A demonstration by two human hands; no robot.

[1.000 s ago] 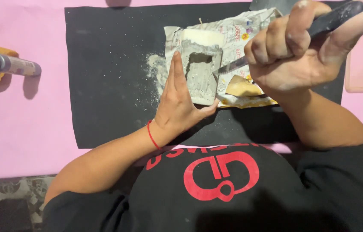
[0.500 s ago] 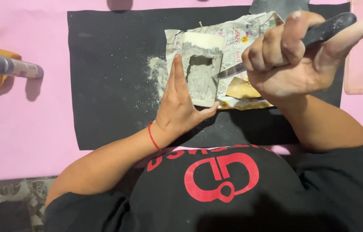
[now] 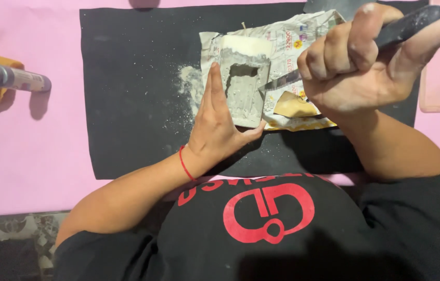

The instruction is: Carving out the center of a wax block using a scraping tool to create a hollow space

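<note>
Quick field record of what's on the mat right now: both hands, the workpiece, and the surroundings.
left hand: flat, edge-on against the left side of the grey block
right hand: fist around a dark-handled knife, blade tip at the block's right edge
block: rectangular, with a hollow cut in its top
under block: crumpled printed paper
surface: black mat on pink cloth, grey dust left of block
far left: grey tube
</note>
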